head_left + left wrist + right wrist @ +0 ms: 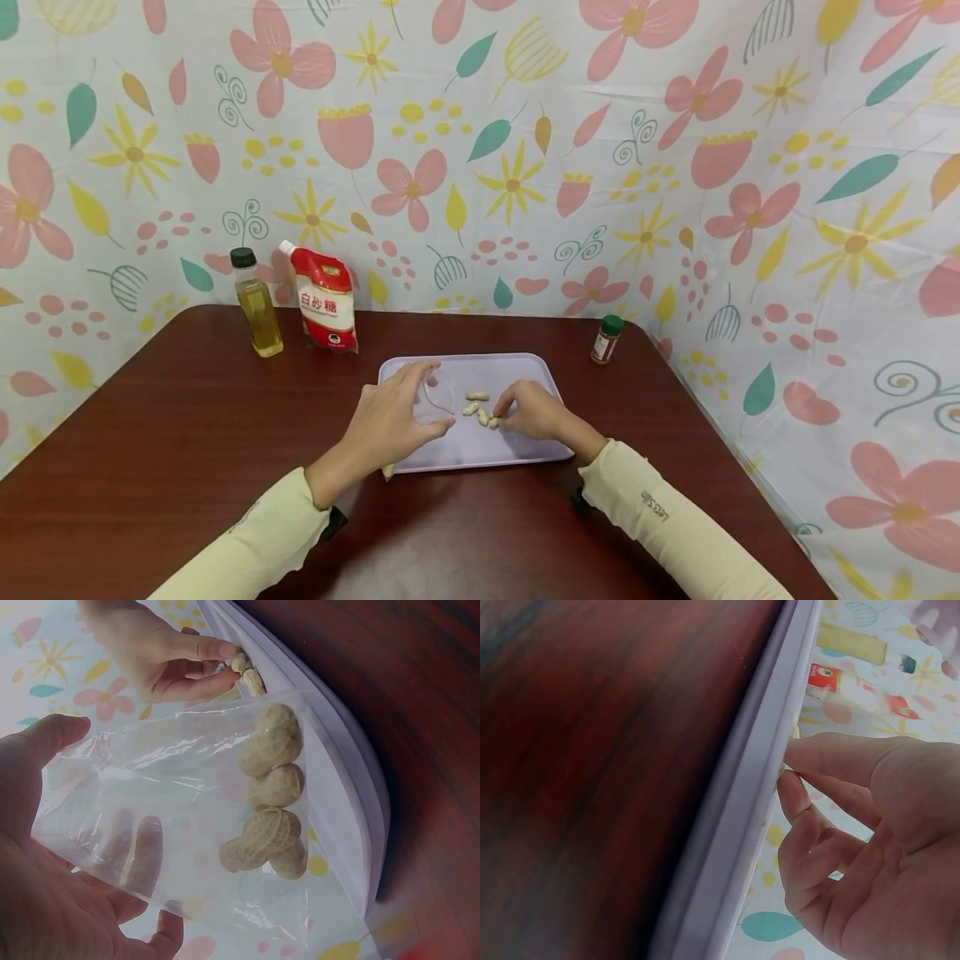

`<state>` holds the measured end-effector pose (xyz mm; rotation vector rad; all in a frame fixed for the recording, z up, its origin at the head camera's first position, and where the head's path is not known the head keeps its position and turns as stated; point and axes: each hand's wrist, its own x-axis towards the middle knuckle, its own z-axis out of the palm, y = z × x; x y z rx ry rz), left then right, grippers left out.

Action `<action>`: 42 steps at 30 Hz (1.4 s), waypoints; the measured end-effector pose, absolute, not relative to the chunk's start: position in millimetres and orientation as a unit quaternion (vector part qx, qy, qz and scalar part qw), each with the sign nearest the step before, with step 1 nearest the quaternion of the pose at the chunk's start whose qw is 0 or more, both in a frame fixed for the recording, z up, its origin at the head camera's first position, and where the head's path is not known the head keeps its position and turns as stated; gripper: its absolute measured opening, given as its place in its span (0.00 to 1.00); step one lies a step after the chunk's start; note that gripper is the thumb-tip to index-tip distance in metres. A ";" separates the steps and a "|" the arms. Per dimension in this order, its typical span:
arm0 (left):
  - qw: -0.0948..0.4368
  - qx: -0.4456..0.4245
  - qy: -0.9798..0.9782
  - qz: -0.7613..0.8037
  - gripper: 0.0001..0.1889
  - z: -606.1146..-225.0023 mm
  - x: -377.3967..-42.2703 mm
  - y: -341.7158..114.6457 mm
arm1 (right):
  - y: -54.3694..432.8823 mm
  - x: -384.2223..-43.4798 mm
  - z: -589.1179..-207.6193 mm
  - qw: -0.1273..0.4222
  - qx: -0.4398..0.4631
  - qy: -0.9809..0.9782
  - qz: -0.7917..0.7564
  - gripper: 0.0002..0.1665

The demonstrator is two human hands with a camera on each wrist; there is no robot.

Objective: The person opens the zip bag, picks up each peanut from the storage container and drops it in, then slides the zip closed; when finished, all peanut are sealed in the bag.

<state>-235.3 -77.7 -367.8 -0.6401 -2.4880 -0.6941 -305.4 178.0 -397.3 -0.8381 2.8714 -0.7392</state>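
My left hand [386,421] holds a clear plastic bag [180,772] by its mouth, thumb and fingers spread wide around the opening. Several peanuts in their shells [274,787] lie at the bottom of the bag. My right hand [534,408] is over the right part of a pale purple tray [480,454], thumb and forefinger pinching a peanut [494,423]. Close to those fingertips, more peanuts [472,408] lie loose on the tray. In the right wrist view, the tray's rim [739,802] hides most of what the fingertips hold.
Behind the tray on the left stand an oil bottle [260,312] with a dark cap and a red and white sugar pouch [327,304]. A small green-capped spice jar [606,340] stands at the back right. Flowered cloth [480,167] hangs behind the dark wooden table [150,467].
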 end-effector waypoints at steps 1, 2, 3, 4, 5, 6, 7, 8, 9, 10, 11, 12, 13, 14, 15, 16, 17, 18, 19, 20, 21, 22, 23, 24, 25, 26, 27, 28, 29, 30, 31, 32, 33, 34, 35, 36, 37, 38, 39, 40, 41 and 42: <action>0.237 -0.233 -0.909 -0.253 0.39 -367.6 -235.4 -77.6 | 177.9 -305.1 -397.2 0.029 -0.272 0.932 -0.237 0.06; 0.236 -0.232 -0.910 -0.251 0.40 -367.4 -235.3 -77.7 | 177.7 -304.8 -397.2 0.028 -0.271 0.933 -0.233 0.06; 0.235 -0.231 -0.911 -0.249 0.40 -367.4 -235.4 -77.8 | 177.6 -304.5 -397.1 0.029 -0.270 0.934 -0.231 0.05; 0.235 -0.230 -0.911 -0.248 0.40 -367.4 -235.5 -77.8 | 177.3 -304.1 -397.0 0.029 -0.268 0.935 -0.229 0.06; 0.234 -0.230 -0.912 -0.247 0.40 -367.4 -235.7 -77.8 | 177.2 -303.8 -396.9 0.030 -0.265 0.937 -0.227 0.06; 0.234 -0.229 -0.912 -0.246 0.40 -367.2 -235.7 -77.9 | 177.0 -303.5 -397.0 0.030 -0.266 0.937 -0.225 0.06; 0.234 -0.229 -0.912 -0.246 0.40 -367.1 -235.8 -78.0 | 176.8 -303.2 -397.0 0.030 -0.265 0.938 -0.223 0.06; 0.233 -0.229 -0.912 -0.247 0.40 -366.9 -235.8 -78.2 | 176.6 -303.0 -397.1 0.030 -0.264 0.938 -0.221 0.06; 0.233 -0.229 -0.912 -0.247 0.40 -366.7 -235.8 -78.2 | 176.3 -302.7 -397.0 0.031 -0.263 0.939 -0.219 0.07; 0.233 -0.229 -0.912 -0.248 0.40 -366.5 -235.9 -78.3 | 176.0 -302.4 -396.9 0.031 -0.262 0.940 -0.217 0.07; 0.233 -0.229 -0.912 -0.248 0.40 -366.4 -235.9 -78.3 | 175.7 -302.0 -396.9 0.029 -0.263 0.940 -0.215 0.07; 0.232 -0.229 -0.912 -0.249 0.40 -366.2 -235.9 -78.5 | 175.6 -301.7 -396.9 0.028 -0.263 0.940 -0.213 0.07; 0.232 -0.228 -0.912 -0.250 0.40 -366.2 -235.9 -78.5 | 175.2 -301.2 -396.5 0.028 -0.260 0.941 -0.213 0.07; 0.231 -0.228 -0.912 -0.251 0.40 -366.2 -235.9 -78.6 | 175.0 -300.6 -396.4 0.027 -0.259 0.942 -0.214 0.07; 0.232 -0.229 -0.912 -0.251 0.40 -366.3 -235.9 -78.7 | 174.8 -300.0 -396.2 0.027 -0.257 0.942 -0.214 0.07; 0.232 -0.229 -0.911 -0.252 0.40 -366.5 -235.9 -78.8 | 174.7 -299.6 -396.2 0.026 -0.256 0.942 -0.216 0.07; 0.233 -0.229 -0.911 -0.252 0.40 -366.8 -235.9 -79.0 | 174.8 -299.0 -396.2 0.025 -0.253 0.942 -0.219 0.07; 0.234 -0.230 -0.911 -0.252 0.40 -367.3 -236.0 -79.1 | 175.0 -298.7 -396.1 0.025 -0.250 0.942 -0.220 0.07; 0.234 -0.231 -0.910 -0.252 0.40 -367.5 -235.9 -79.2 | 175.1 -298.2 -395.9 0.025 -0.249 0.942 -0.223 0.07; 0.235 -0.232 -0.910 -0.253 0.40 -367.8 -235.9 -79.3 | 175.4 -297.7 -395.5 0.022 -0.248 0.942 -0.223 0.06; 0.236 -0.232 -0.909 -0.252 0.39 -368.1 -235.8 -79.5 | 175.7 -297.2 -395.0 0.020 -0.248 0.942 -0.224 0.06; 0.238 -0.233 -0.909 -0.252 0.39 -368.5 -235.9 -79.6 | 175.7 -296.5 -394.2 0.017 -0.248 0.942 -0.225 0.06; 0.239 -0.233 -0.909 -0.251 0.39 -368.6 -235.8 -79.8 | 176.0 -295.9 -393.4 0.012 -0.250 0.942 -0.224 0.05; 0.240 -0.233 -0.908 -0.251 0.39 -368.7 -235.6 -80.0 | 176.1 -295.4 -392.9 0.006 -0.255 0.941 -0.223 0.05; 0.240 -0.234 -0.908 -0.252 0.39 -368.4 -235.1 -80.3 | 175.9 -294.5 -392.0 0.000 -0.257 0.940 -0.223 0.04; 0.240 -0.234 -0.908 -0.252 0.39 -368.3 -234.8 -80.5 | 175.6 -293.5 -391.0 -0.006 -0.260 0.940 -0.222 0.04; 0.239 -0.234 -0.908 -0.251 0.39 -368.2 -234.4 -80.7 | 175.0 -292.5 -390.0 -0.012 -0.263 0.939 -0.222 0.04; 0.238 -0.234 -0.909 -0.251 0.39 -367.9 -234.1 -80.8 | 174.4 -291.5 -388.9 -0.017 -0.264 0.938 -0.223 0.03; 0.237 -0.233 -0.909 -0.252 0.39 -367.7 -233.6 -81.0 | 173.7 -290.4 -387.6 -0.022 -0.265 0.937 -0.225 0.03; 0.236 -0.233 -0.909 -0.252 0.40 -367.5 -233.3 -81.1 | 172.7 -289.1 -385.9 -0.025 -0.264 0.937 -0.230 0.03; 0.235 -0.233 -0.909 -0.252 0.40 -367.5 -233.1 -81.2 | 171.5 -287.6 -383.5 -0.027 -0.261 0.936 -0.234 0.03; 0.235 -0.232 -0.910 -0.251 0.39 -367.4 -233.0 -81.2 | 170.5 -286.3 -381.2 -0.031 -0.260 0.935 -0.239 0.03; 0.235 -0.231 -0.910 -0.251 0.40 -367.3 -232.9 -81.3 | 169.3 -284.9 -378.4 -0.032 -0.258 0.934 -0.244 0.02; 0.235 -0.231 -0.910 -0.250 0.39 -367.4 -233.0 -81.3 | 168.2 -283.3 -375.2 -0.035 -0.256 0.933 -0.250 0.02; 0.235 -0.231 -0.910 -0.250 0.40 -367.3 -232.9 -81.4 | 167.3 -281.9 -372.0 -0.039 -0.256 0.932 -0.255 0.03; 0.236 -0.231 -0.910 -0.251 0.40 -367.5 -233.1 -81.3 | 166.4 -280.5 -368.9 -0.041 -0.255 0.930 -0.260 0.03; 0.236 -0.232 -0.909 -0.252 0.40 -367.5 -233.2 -81.2 | 165.3 -278.8 -365.5 -0.043 -0.255 0.929 -0.265 0.03; 0.237 -0.232 -0.909 -0.253 0.40 -367.5 -233.3 -81.2 | 164.3 -277.1 -362.0 -0.045 -0.255 0.927 -0.272 0.03; 0.237 -0.233 -0.909 -0.253 0.40 -367.7 -233.4 -81.1 | 163.4 -275.5 -358.8 -0.047 -0.254 0.925 -0.278 0.03; 0.237 -0.234 -0.908 -0.254 0.40 -367.7 -233.4 -81.1 | 162.4 -274.0 -355.9 -0.050 -0.255 0.923 -0.285 0.04; 0.238 -0.234 -0.908 -0.255 0.40 -367.7 -233.2 -81.1 | 161.3 -272.5 -353.4 -0.054 -0.257 0.921 -0.289 0.04; 0.238 -0.235 -0.907 -0.256 0.40 -367.8 -233.0 -81.2 | 160.0 -271.1 -351.2 -0.058 -0.260 0.918 -0.295 0.03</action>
